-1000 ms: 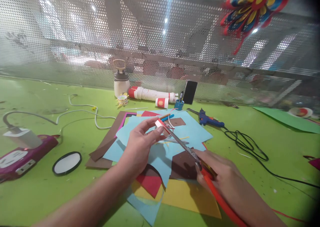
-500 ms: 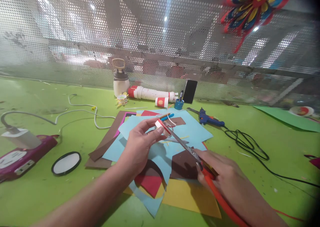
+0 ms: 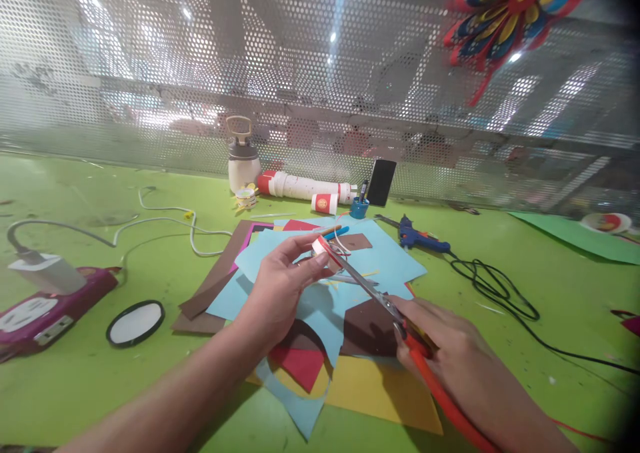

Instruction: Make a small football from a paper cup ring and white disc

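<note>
Between the fingers and thumb of my left hand is a short piece of paper cup, white with a red rim. A thin white strip curls up beside it. My right hand is closed round the orange-red handles of a pair of scissors. The scissor blades point up and left, and their tips meet the red edge of the cup piece. Beneath both hands lie overlapping sheets of light blue paper, with brown paper, red paper and yellow paper.
A blue glue gun with a black cord lies to the right. At the back are a paper cup, a white tube of cups, a spray bottle, a pen pot and a phone. Left is a power strip.
Both hands, the cup piece and the scissors hold nearly the same position. The whole view has shifted very slightly.
</note>
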### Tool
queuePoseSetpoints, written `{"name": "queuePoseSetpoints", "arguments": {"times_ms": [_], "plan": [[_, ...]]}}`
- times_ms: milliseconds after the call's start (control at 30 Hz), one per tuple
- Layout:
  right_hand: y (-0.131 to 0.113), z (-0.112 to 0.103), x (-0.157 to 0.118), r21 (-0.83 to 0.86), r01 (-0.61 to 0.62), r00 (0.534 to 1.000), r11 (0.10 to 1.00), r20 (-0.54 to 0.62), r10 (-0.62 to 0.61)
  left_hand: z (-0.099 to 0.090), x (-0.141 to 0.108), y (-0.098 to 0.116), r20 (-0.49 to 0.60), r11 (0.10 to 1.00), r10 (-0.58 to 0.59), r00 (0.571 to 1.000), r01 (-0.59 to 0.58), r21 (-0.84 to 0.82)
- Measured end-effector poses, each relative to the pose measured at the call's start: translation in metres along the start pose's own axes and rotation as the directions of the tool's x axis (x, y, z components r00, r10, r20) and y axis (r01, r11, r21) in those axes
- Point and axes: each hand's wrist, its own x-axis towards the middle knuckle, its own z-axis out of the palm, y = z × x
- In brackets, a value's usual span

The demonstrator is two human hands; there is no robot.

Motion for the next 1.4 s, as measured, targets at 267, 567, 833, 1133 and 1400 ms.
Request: {"name": "queuePoseSetpoints", "arguments": {"times_ms": [267,567,833,1133,1400], "plan": [[0.0017,-0.0001,-0.0009,-0.003,-0.001,1.0,1.0,-0.006,0.001,-0.0024,0.0017,-0.0041,0.015,1.0,-0.003,1.0,0.004,-0.006],[0.0019,0.0002,-0.0001,-0.001,0.016,0.999,1.0,-0.029,-0.017,-0.0029,0.0015,-0.0037,0.034,1.0,0.006,0.999,-0.005,-0.028],[0.0024,0.0003,-0.0009,-0.007,0.042,0.999,0.999,-0.034,-0.042,-0.0042,0.0023,-0.0058,0.037,1.0,0.02,0.999,-0.02,-0.008],[0.0029,0.0029,-0.0039,0.01,0.005,1.0,1.0,-0.014,-0.005,-0.0011,-0.0001,-0.0015,0.01,0.999,0.017,1.0,-0.017,-0.036],[0.0027,0.0002,-0.0021,0.012,-0.008,1.0,1.0,0.003,0.008,-0.0015,0.0031,-0.0001,-0.046,0.999,0.012,0.999,-0.014,-0.047]]}}
